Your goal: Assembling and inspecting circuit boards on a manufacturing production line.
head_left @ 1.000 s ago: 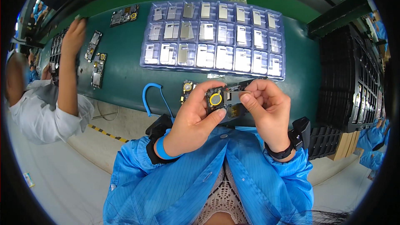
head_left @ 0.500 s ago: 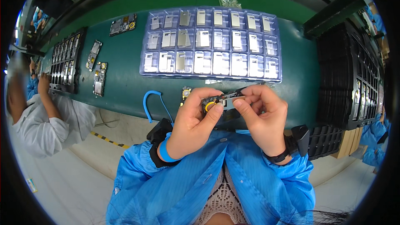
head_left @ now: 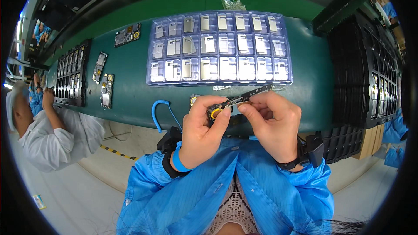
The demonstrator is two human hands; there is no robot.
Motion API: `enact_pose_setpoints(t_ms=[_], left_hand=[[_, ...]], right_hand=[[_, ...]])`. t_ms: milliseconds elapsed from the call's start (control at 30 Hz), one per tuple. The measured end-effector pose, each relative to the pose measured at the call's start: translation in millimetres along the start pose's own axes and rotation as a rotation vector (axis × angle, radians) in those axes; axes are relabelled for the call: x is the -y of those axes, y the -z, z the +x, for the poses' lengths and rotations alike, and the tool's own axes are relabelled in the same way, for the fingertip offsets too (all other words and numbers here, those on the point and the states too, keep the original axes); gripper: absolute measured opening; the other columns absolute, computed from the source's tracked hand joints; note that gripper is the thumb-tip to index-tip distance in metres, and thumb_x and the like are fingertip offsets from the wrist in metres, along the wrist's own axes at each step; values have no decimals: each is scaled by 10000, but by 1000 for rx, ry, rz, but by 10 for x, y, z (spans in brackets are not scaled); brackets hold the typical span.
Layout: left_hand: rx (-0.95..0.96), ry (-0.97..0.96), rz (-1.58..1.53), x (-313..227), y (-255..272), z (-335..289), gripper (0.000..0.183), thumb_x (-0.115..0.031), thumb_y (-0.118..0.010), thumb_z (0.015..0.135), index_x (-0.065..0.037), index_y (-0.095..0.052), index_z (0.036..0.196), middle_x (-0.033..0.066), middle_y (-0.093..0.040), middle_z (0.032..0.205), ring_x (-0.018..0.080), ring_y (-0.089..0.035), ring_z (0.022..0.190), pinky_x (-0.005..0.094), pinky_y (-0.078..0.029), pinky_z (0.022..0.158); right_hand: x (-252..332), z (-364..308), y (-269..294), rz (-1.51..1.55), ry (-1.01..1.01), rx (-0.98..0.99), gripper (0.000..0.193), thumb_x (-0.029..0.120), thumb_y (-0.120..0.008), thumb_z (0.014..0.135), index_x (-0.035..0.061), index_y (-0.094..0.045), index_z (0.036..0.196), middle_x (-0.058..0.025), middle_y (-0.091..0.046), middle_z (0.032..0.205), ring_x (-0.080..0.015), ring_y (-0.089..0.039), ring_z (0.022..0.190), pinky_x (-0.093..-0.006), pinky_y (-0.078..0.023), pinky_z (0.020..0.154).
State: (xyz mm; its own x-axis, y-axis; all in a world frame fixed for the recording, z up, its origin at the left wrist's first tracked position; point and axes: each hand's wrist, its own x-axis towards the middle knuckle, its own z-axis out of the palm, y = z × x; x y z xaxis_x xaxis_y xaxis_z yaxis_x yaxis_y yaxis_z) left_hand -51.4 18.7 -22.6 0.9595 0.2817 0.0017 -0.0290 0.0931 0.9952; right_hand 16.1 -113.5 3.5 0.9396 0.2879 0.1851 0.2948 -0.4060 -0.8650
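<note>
Between the thumb and fingers of my left hand [head_left: 201, 126] is a small dark circuit board [head_left: 257, 91] with a yellow ring [head_left: 215, 113] at its left end. The board is tilted, its right end raised. My right hand [head_left: 278, 119] pinches a thin silver metal plate [head_left: 235, 110] against the board's near side; the fingertips cover part of it. Another circuit board [head_left: 193, 100] lies on the bench just behind my left hand, mostly hidden by it. Beyond both hands sits a clear compartment tray [head_left: 220, 83] holding silver metal plates.
More circuit boards [head_left: 106, 91] lie at the left, near a black tray [head_left: 82, 93] of boards and a co-worker's white sleeve [head_left: 61, 137]. A blue coiled cord [head_left: 153, 111] runs along the bench edge. Stacked black trays [head_left: 348, 74] stand right; a plastic bag [head_left: 234, 3] lies behind.
The circuit board has been tilted, so its dark right end now shows above my right fingers. Less of the silver plate shows. Both hands keep their grip; the whole view has shifted slightly.
</note>
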Motion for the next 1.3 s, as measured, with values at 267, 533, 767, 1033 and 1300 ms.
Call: enact_pose_setpoints(t_ms=[267, 533, 767, 1033, 1300], left_hand=[[-4, 19, -43, -38, -21, 7, 216, 13, -515, 851, -26, -440, 1050, 11, -520, 830, 19, -443, 706, 167, -368, 604], [-7, 94, -150, -115, -39, 38, 212, -3, -509, 857, -25, -433, 1054, 4, -521, 845, 18, -450, 718, 167, -373, 609], [-9, 122, -169, -140, -48, 39, 207, -8, -505, 859, -23, -433, 1053, 3, -523, 846, 19, -454, 722, 167, -379, 623], [-25, 91, -117, -79, -54, 40, 199, 0, -506, 855, -20, -440, 1042, 9, -536, 849, 20, -459, 721, 169, -385, 629], [-15, 120, -1, -40, -30, 50, 187, -8, -516, 853, -7, -453, 1029, 24, -545, 860, 30, -480, 743, 179, -398, 647]], right_hand=[[-11, 42, 52, -66, 4, -24, 198, 84, -739, 629, 32, -555, 677, -55, -515, 606, -165, -529, 485, -275, -415, 429], [-120, 106, 83, -50, 141, -85, 294, 52, -737, 644, 12, -557, 872, -63, -483, 789, -109, -523, 612, -221, -419, 515], [-159, 55, 50, 278, -106, 53, 217, 35, -711, 680, -4, -570, 841, -40, -510, 786, -64, -498, 544, -205, -404, 495], [-131, 37, 39, 218, -77, 23, 191, 30, -708, 675, 1, -564, 798, -44, -500, 752, -80, -507, 545, -216, -399, 481], [-188, 27, 22, 100, 19, -27, 182, 38, -704, 674, 4, -566, 788, -42, -479, 727, -97, -514, 533, -224, -406, 477]])
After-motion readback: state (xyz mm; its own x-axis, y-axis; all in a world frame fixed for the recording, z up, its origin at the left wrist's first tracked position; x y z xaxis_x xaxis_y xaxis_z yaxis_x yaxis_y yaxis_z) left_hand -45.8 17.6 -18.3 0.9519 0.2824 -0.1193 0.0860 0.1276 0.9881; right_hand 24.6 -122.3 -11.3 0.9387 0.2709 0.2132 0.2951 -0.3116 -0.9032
